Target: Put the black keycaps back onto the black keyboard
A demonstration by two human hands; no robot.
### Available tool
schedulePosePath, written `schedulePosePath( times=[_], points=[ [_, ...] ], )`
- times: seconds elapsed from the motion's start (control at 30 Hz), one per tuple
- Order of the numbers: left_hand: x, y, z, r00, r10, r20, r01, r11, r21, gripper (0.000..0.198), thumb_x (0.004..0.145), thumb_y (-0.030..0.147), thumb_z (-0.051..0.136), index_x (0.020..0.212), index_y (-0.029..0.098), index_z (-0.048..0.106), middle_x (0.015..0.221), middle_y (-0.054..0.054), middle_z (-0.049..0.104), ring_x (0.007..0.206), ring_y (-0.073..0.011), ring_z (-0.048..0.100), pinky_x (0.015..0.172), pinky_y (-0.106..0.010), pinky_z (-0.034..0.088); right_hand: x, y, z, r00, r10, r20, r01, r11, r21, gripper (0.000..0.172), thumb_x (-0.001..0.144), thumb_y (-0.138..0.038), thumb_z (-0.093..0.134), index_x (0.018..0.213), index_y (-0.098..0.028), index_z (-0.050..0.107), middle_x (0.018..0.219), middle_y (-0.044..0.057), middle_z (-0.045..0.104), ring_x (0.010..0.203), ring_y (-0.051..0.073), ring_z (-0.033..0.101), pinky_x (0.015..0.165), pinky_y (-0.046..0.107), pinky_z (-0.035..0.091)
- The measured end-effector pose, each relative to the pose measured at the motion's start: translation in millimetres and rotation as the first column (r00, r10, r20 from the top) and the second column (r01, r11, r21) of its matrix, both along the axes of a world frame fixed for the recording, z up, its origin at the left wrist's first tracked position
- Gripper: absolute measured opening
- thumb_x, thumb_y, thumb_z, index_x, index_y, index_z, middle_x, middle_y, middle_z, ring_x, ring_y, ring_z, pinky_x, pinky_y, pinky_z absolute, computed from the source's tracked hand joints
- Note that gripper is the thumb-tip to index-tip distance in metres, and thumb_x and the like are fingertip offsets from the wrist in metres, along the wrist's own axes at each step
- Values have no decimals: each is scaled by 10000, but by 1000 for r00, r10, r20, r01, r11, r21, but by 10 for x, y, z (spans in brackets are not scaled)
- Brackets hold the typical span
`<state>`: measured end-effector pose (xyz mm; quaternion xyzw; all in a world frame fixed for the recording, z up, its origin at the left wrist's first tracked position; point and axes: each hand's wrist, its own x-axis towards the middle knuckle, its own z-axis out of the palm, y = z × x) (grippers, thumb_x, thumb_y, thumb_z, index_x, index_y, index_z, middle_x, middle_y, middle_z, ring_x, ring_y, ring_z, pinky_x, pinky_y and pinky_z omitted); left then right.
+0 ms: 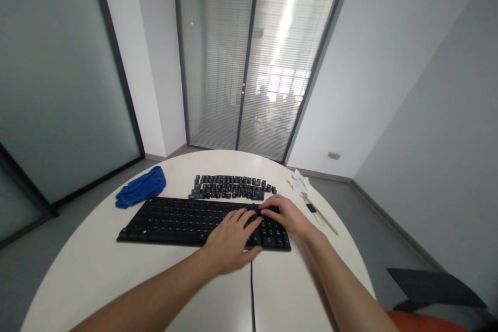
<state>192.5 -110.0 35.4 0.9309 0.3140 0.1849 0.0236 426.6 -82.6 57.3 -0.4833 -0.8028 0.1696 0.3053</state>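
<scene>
A black keyboard [171,222] lies on a round, pale table [89,270]. My left hand [233,238] rests over its right half, fingers spread, thumb low by the front edge. At the upper right part of the keyboard, my right hand [288,215] has its index finger and thumb drawn close together. Whatever lies between those fingertips is too small to make out. Just behind the keyboard, loose black keycaps [229,187] are laid out in rows. The number pad keys [274,241] are partly covered by my hands.
A blue cloth [142,188] lies at the table's left. Crumpled white tissue [299,182] and a thin stick-like tool [319,212] sit at the right edge. A black cable [252,295] runs toward me. At lower right stands a chair [436,288].
</scene>
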Motion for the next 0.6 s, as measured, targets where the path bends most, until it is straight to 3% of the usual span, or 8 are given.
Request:
schedulePosePath(
  times=[0.27, 0.6],
  points=[
    [7, -14, 4, 1000, 11, -6, -11, 1000, 3, 625, 896, 516, 535, 1433, 215, 425, 1460, -97, 461, 1339, -319, 399, 1122, -500, 324, -37, -14, 21, 997, 47, 56, -47, 999, 4, 257, 942, -392, 574, 939, -222, 768, 978, 77, 696, 930, 216, 635, 885, 357, 495],
    [2, -6, 0, 1000, 7, 5, -7, 1000, -2, 627, 893, 514, 543, 1433, 218, 427, 1494, -82, 438, 1357, -314, 385, 1136, -495, 310, -6, -33, 65, 985, 59, 165, -62, 998, 13, 282, 960, -384, 545, 1074, -231, 751, 979, 80, 685, 930, 211, 627, 876, 338, 491]
  ],
)
